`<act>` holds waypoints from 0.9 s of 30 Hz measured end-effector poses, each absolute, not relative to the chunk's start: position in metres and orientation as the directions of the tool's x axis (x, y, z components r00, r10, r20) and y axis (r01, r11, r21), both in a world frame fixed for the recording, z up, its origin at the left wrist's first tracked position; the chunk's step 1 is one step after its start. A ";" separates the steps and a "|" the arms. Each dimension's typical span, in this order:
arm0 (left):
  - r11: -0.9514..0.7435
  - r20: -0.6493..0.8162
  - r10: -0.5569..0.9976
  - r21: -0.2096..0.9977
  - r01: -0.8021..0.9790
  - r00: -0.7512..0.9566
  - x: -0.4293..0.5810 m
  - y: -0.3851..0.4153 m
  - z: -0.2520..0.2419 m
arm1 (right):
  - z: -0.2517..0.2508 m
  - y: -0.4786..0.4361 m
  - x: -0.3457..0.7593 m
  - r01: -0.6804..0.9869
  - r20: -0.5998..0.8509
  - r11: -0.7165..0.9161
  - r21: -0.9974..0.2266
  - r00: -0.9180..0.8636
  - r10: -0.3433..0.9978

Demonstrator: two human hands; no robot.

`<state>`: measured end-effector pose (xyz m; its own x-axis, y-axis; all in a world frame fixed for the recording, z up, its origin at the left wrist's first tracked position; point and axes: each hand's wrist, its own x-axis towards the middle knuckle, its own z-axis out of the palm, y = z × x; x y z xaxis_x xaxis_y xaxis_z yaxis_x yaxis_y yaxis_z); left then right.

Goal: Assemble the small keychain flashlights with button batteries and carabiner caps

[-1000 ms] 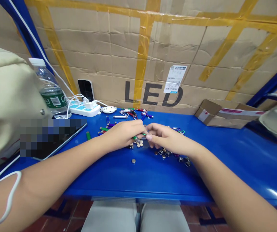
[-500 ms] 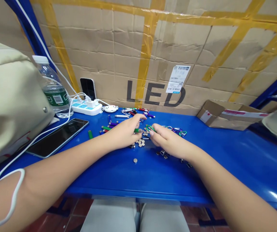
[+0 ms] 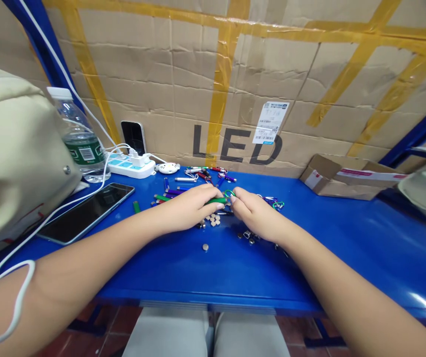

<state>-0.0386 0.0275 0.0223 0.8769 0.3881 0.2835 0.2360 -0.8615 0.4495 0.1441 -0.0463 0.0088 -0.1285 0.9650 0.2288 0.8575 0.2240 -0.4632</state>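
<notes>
Both my hands meet over the middle of the blue table (image 3: 205,272). My left hand (image 3: 188,208) pinches a small green keychain flashlight (image 3: 216,201) by its body. My right hand (image 3: 253,213) has its fingers closed on the flashlight's end, where a green carabiner clip (image 3: 229,193) shows. Under and between the hands lie several small button batteries (image 3: 213,219), and one lone battery (image 3: 205,246) sits nearer me. Small metal caps (image 3: 249,237) lie by my right wrist. More coloured flashlights (image 3: 172,191) and clips (image 3: 277,203) are scattered just beyond the hands.
A phone (image 3: 86,212) lies face up at the left, beside a beige bag (image 3: 12,158), a water bottle (image 3: 79,139) and a power strip (image 3: 129,166) with white cables. A cardboard wall marked LED (image 3: 235,144) stands behind. An open cardboard box (image 3: 346,181) sits at the right.
My hands have stayed together over the batteries; the green flashlight has come up into view between my fingertips, with its carabiner showing. The view has shifted slightly.
</notes>
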 end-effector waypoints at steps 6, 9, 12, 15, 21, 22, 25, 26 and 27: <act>-0.919 0.422 0.347 0.332 0.213 0.838 -0.037 0.031 0.017 | 0.014 -0.051 0.141 0.925 0.224 0.159 -0.344 -0.083 0.971; -0.922 0.457 0.366 0.296 0.249 0.811 -0.035 0.029 0.014 | 0.017 -0.053 0.140 0.958 0.195 0.102 -0.269 -0.050 0.979; -0.910 0.468 0.406 0.285 0.301 0.785 -0.033 0.024 0.013 | 0.018 -0.053 0.139 0.969 0.169 0.073 -0.235 -0.034 0.985; -0.891 0.461 0.451 0.285 0.354 0.764 -0.030 0.018 0.013 | 0.019 -0.053 0.139 0.965 0.157 0.083 -0.248 -0.044 0.987; -0.860 0.484 0.510 0.300 0.412 0.712 -0.029 0.017 0.014 | 0.018 -0.054 0.138 0.960 0.131 0.085 -0.267 -0.051 0.990; -0.859 0.480 0.512 0.307 0.410 0.713 -0.030 0.019 0.014 | 0.017 -0.053 0.138 0.955 0.128 0.092 -0.283 -0.057 0.990; -0.833 0.425 0.542 0.381 0.400 0.725 -0.033 0.031 0.018 | 0.012 -0.050 0.140 0.924 0.143 0.111 -0.366 -0.062 0.988; -0.798 0.394 0.586 0.434 0.418 0.708 -0.036 0.037 0.020 | 0.011 -0.049 0.141 0.909 0.154 0.117 -0.400 -0.059 0.986; -0.737 0.359 0.653 0.505 0.450 0.667 -0.038 0.043 0.022 | 0.011 -0.048 0.142 0.893 0.162 0.120 -0.434 -0.054 0.985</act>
